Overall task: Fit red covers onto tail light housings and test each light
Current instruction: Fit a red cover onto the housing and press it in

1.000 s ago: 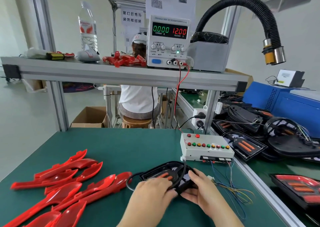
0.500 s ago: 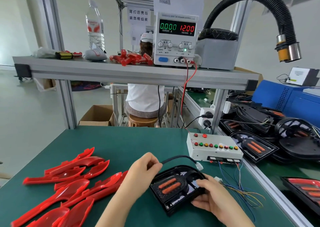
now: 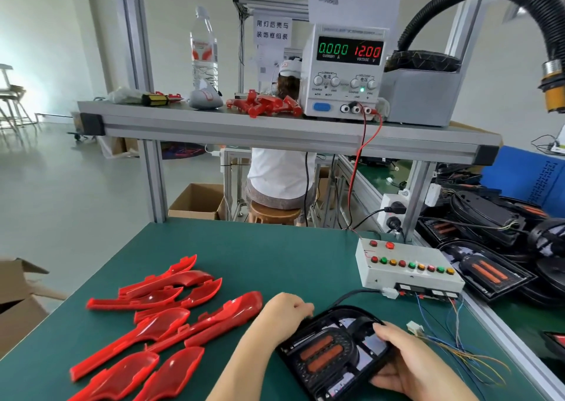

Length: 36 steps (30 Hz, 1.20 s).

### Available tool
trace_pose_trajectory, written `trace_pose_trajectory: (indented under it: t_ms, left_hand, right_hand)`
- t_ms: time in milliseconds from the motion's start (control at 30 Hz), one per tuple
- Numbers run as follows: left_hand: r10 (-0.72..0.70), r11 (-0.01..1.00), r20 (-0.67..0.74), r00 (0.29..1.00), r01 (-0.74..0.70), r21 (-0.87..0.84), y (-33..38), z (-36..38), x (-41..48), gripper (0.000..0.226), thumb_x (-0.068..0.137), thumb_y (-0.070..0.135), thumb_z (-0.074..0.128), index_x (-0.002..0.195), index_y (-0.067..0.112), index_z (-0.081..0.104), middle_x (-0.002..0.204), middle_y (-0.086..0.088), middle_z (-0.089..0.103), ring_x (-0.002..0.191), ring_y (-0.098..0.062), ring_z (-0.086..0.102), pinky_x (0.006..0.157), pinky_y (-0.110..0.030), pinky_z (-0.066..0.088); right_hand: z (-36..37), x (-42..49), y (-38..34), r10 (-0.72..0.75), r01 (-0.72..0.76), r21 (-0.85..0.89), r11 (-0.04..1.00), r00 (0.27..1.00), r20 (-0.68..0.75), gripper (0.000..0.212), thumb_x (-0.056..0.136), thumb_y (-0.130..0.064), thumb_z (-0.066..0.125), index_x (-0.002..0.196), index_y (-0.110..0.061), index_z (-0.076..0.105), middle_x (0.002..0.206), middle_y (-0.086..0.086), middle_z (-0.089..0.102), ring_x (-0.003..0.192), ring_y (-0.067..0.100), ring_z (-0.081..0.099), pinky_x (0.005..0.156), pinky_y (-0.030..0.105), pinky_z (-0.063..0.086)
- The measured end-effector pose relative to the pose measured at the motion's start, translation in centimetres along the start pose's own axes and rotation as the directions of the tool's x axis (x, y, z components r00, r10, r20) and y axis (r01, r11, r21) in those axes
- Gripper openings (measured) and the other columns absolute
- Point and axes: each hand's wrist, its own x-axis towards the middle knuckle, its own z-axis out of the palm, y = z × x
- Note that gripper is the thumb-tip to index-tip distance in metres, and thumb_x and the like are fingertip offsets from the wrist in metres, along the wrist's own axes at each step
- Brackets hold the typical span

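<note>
Head view: black plastic tail light housing with two orange strips (image 3: 333, 351) lies uncovered on the green mat (image 3: 275, 263), right hand (image 3: 406, 361) gripping its right edge; left hand (image 3: 284, 312) curled at its far-left rim, grasp indeterminate. Judged step: positioning before capping; next, take and align a translucent red plastic cover (image 3: 241, 307) from the pile alongside

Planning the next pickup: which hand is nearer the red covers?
Left. The left hand sits at the left edge of the tail light housing, right beside the red covers; the right hand grips the housing's far side, away from them.
</note>
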Motion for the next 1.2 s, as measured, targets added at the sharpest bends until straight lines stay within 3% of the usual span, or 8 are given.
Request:
trace_pose_trajectory:
  t_ms: [100,233,400,600,900,1000,1100,1200]
  left_hand:
    - [0.072,0.997,-0.098,0.993,-0.068,0.036,-0.4,-2.0,-0.7,0.019,0.092,0.031,0.055,0.094,0.019,0.071,0.098,0.005,0.07,0.094,-0.014,0.062,0.087,-0.026,0.047]
    - [0.062,0.897,-0.367,0.928,0.109,0.428,-2.0,-7.4,-2.5,0.025,0.083,0.046,0.061,0.103,0.032,0.066,0.109,0.007,0.064,0.109,-0.017,0.054,0.09,-0.03,0.045]
    - [-0.223,0.716,-0.251,0.942,0.333,0.614,-5.0,-12.1,-4.8,0.024,0.077,0.057,0.059,0.083,0.034,0.064,0.098,0.009,0.06,0.117,-0.019,0.043,0.09,-0.034,0.035]
    - [-0.175,0.725,-0.246,0.953,0.294,0.622,-6.7,-10.8,-5.0,0.024,0.08,0.046,0.062,0.1,0.034,0.067,0.106,0.009,0.063,0.117,-0.017,0.042,0.1,-0.035,0.036]
    - [0.041,0.958,-0.327,0.944,0.056,0.281,-6.1,-11.5,-4.5,0.012,0.088,0.024,0.063,0.077,0.022,0.057,0.089,0.002,0.06,0.088,-0.018,0.056,0.077,-0.031,0.041]
    - [0.02,1.0,-0.357,0.934,-0.025,-0.009,-5.1,-11.0,-4.8,0.008,0.094,0.017,0.054,0.087,0.014,0.055,0.085,-0.004,0.065,0.078,-0.014,0.064,0.078,-0.036,0.049]
    - [-0.082,0.829,-0.267,0.96,-0.083,-0.554,-3.6,-9.7,-5.4,0.01,0.101,0.01,0.043,0.105,0.005,0.05,0.1,-0.011,0.069,0.08,-0.021,0.073,0.076,-0.041,0.06]
    - [-0.123,0.645,-0.185,0.975,-0.063,-0.761,-2.8,-8.5,-5.8,0.015,0.102,0.006,0.036,0.112,0.004,0.047,0.099,-0.021,0.07,0.069,-0.024,0.068,0.054,-0.032,0.055]
  right_hand:
    - [0.1,0.5,-0.5,0.047,-0.048,-0.036,0.998,0.998,-0.03,0.027,0.097,-0.019,0.057,0.119,-0.005,0.063,0.106,0.024,0.071,0.089,0.041,0.071,0.07,0.047,0.059]
    - [0.5,-0.1,-0.7,0.105,-0.105,-0.007,0.994,0.994,-0.008,0.022,0.095,-0.024,0.057,0.112,-0.012,0.066,0.085,0.019,0.074,0.066,0.035,0.072,0.052,0.038,0.057]
    - [1.0,-0.2,-0.2,0.105,-0.105,-0.051,0.993,0.994,0.002,0.023,0.096,-0.026,0.055,0.11,-0.012,0.065,0.089,0.018,0.074,0.066,0.031,0.072,0.052,0.037,0.057]
    - [1.5,-0.6,-0.1,0.097,-0.095,-0.093,0.991,0.995,0.023,0.034,0.093,-0.039,0.059,0.112,-0.013,0.067,0.1,0.016,0.075,0.073,0.029,0.073,0.057,0.035,0.057]
    - [1.6,-0.9,-0.4,0.11,-0.105,-0.107,0.989,0.993,0.04,0.036,0.093,-0.04,0.06,0.111,-0.01,0.069,0.098,0.016,0.075,0.075,0.03,0.074,0.059,0.037,0.058]
    - [1.5,-1.1,-0.5,0.104,-0.098,-0.118,0.988,0.993,0.05,0.034,0.094,-0.039,0.057,0.111,-0.011,0.068,0.097,0.016,0.075,0.07,0.028,0.073,0.056,0.034,0.057]
    - [1.5,-1.3,-0.6,0.098,-0.091,-0.109,0.99,0.993,0.067,0.033,0.095,-0.038,0.055,0.112,-0.012,0.067,0.096,0.016,0.075,0.068,0.027,0.072,0.054,0.034,0.057]
    - [1.6,-1.5,-0.7,0.114,-0.108,-0.083,0.991,0.991,0.071,0.031,0.096,-0.035,0.055,0.112,-0.011,0.066,0.094,0.016,0.075,0.069,0.028,0.072,0.055,0.035,0.057]
